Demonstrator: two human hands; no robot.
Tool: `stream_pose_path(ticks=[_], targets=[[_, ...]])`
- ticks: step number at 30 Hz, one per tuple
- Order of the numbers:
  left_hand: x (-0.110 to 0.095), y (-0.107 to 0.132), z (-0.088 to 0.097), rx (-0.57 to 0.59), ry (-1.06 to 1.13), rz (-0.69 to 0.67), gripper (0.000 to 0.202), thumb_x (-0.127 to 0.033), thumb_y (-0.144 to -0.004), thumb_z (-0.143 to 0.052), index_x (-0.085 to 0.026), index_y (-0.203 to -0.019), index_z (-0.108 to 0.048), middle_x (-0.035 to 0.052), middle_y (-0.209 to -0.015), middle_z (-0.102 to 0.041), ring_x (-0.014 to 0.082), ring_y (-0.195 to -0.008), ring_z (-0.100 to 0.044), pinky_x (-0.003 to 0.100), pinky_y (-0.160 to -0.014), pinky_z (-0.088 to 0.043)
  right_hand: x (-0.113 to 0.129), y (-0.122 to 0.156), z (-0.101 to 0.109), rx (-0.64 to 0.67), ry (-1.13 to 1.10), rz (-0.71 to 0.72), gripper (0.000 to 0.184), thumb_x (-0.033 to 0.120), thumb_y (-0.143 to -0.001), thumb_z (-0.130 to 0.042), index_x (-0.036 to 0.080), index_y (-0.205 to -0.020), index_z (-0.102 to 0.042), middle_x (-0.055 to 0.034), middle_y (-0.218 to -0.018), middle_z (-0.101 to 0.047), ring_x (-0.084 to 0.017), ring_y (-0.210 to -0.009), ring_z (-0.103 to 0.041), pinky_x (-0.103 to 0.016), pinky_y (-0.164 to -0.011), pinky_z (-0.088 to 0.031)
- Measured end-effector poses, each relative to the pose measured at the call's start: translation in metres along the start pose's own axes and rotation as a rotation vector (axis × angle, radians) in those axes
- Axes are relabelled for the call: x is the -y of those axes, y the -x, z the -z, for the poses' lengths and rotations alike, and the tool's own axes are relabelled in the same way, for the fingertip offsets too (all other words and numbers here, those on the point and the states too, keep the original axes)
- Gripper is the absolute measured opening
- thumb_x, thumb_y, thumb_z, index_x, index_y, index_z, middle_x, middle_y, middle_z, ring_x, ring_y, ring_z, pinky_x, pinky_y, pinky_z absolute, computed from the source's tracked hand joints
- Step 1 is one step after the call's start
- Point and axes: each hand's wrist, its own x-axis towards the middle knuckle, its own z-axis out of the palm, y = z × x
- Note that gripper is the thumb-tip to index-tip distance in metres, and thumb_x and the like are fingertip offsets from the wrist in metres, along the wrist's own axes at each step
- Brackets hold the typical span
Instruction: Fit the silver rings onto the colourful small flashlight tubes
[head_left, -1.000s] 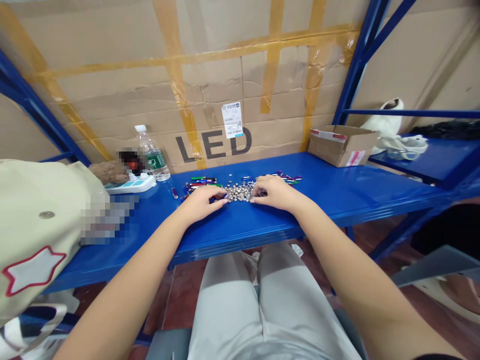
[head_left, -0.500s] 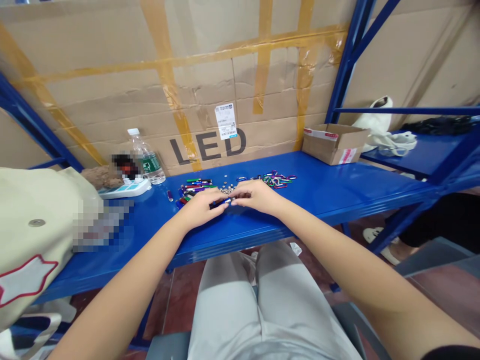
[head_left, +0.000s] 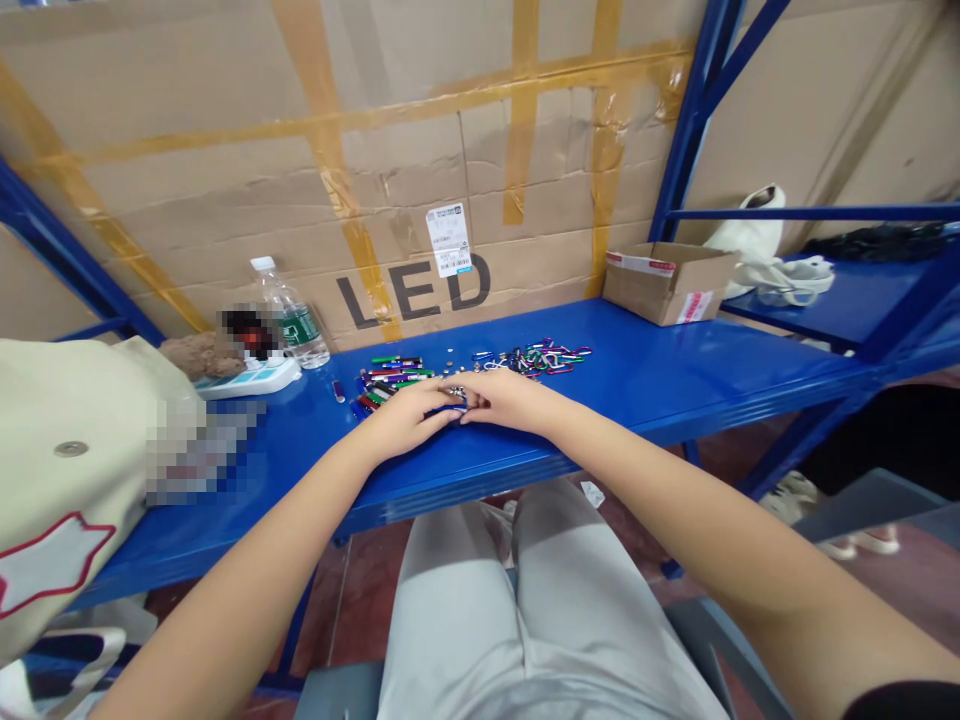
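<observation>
Nearest: grey-trousered lap (head_left: 525,600), both forearms reaching out over the front edge of the blue shelf (head_left: 675,385).

Left hand (head_left: 409,415) rested on the shelf, fingers closed round a small blue tube (head_left: 448,407). The tube lay just above the shelf surface, between the two hands. Right hand (head_left: 504,398) had its fingertips drawn together at the tube's right end, touching the left fingers. Whether it pinched a part of its own or only steadied the tube could not be told; too small, hidden by knuckles.

Step in hand, as judged: fitting or working something at the tube's end. Any further move here calls for fine fingertip work and a steady left hold, the piece being tiny.

Just beyond the hands: silver button pieces (head_left: 453,379), mostly hidden. Left of them a heap of coloured tubes (head_left: 386,378); right, coloured carabiners (head_left: 544,357). Farther: water bottle (head_left: 289,310), small cardboard box (head_left: 667,283), LED carton (head_left: 412,290).

Against a second earlier: the hands then lay apart, spread over an open heap of silver pieces. They had since closed on each other, and the heap was largely covered.
</observation>
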Motion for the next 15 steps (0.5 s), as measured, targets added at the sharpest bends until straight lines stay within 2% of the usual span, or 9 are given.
stream_pose_path(ticks=[2,4,6,8,11,13,15], targets=[[0.0024,-0.0012,-0.0009,0.009,0.002,0.002,0.027,-0.028,-0.094,-0.049,-0.021,-0.108,-0.071,0.0090,-0.122,-0.065,0.0237,-0.116,-0.058,0.042,-0.105,-0.043,-0.0013,-0.0007,-0.0025,-0.002,0.037,0.040,0.052,0.016,-0.082,-0.066,0.023,-0.132,-0.054,-0.0053,-0.098,-0.071,-0.019,-0.087,-0.066,-0.029,-0.078,-0.047],[0.0032,-0.0019,-0.0005,0.009,0.005,0.001,0.027,-0.028,-0.094,-0.049,-0.021,-0.107,-0.071,0.0088,-0.119,-0.066,0.0236,-0.113,-0.059,0.042,-0.104,-0.044,-0.0032,-0.0012,-0.0043,-0.018,0.007,0.049,0.050,0.016,-0.080,-0.066,0.024,-0.129,-0.057,-0.0054,-0.101,-0.071,-0.019,-0.089,-0.066,-0.030,-0.081,-0.048],[0.0025,-0.0021,0.0007,-0.009,0.003,-0.009,0.027,-0.030,-0.094,-0.049,-0.021,-0.107,-0.071,0.0093,-0.116,-0.066,0.0231,-0.109,-0.060,0.039,-0.100,-0.046,-0.0054,-0.0017,-0.0048,-0.044,-0.123,0.005,0.051,0.018,-0.078,-0.069,0.023,-0.127,-0.057,-0.0022,-0.089,-0.070,-0.017,-0.080,-0.066,-0.029,-0.077,-0.049],[0.0011,-0.0018,0.0021,-0.043,-0.016,-0.034,0.028,-0.031,-0.095,-0.049,-0.021,-0.108,-0.071,0.0098,-0.107,-0.067,0.0217,-0.101,-0.062,0.037,-0.093,-0.049,-0.0073,-0.0024,-0.0038,-0.057,-0.353,-0.075,0.060,0.022,-0.074,-0.073,0.020,-0.130,-0.051,0.0034,-0.071,-0.065,-0.014,-0.066,-0.064,-0.027,-0.068,-0.050],[-0.0003,-0.0011,0.0033,-0.105,-0.064,-0.080,0.028,-0.032,-0.095,-0.049,-0.021,-0.108,-0.070,0.0089,-0.095,-0.066,0.0198,-0.091,-0.061,0.034,-0.085,-0.049,-0.0082,-0.0044,-0.0014,-0.023,-0.693,-0.192,0.074,0.026,-0.070,-0.077,0.017,-0.134,-0.041,0.0094,-0.058,-0.057,-0.012,-0.052,-0.059,-0.024,-0.057,-0.050],[-0.0010,-0.0008,0.0036,-0.155,-0.072,-0.064,0.028,-0.033,-0.094,-0.049,-0.020,-0.107,-0.070,0.0085,-0.094,-0.065,0.0196,-0.091,-0.060,0.034,-0.085,-0.049,-0.0073,-0.0064,-0.0006,-0.040,-0.803,-0.241,0.069,0.029,-0.069,-0.077,0.017,-0.128,-0.042,0.0097,-0.057,-0.057,-0.011,-0.051,-0.058,-0.023,-0.053,-0.049],[-0.0018,-0.0007,0.0038,-0.204,-0.047,-0.007,0.027,-0.034,-0.094,-0.050,-0.020,-0.107,-0.070,0.0079,-0.095,-0.065,0.0191,-0.091,-0.060,0.033,-0.086,-0.049,-0.0059,-0.0082,-0.0009,-0.107,-0.820,-0.266,0.055,0.033,-0.071,-0.075,0.018,-0.115,-0.046,0.0080,-0.060,-0.059,-0.010,-0.050,-0.057,-0.022,-0.051,-0.047]])
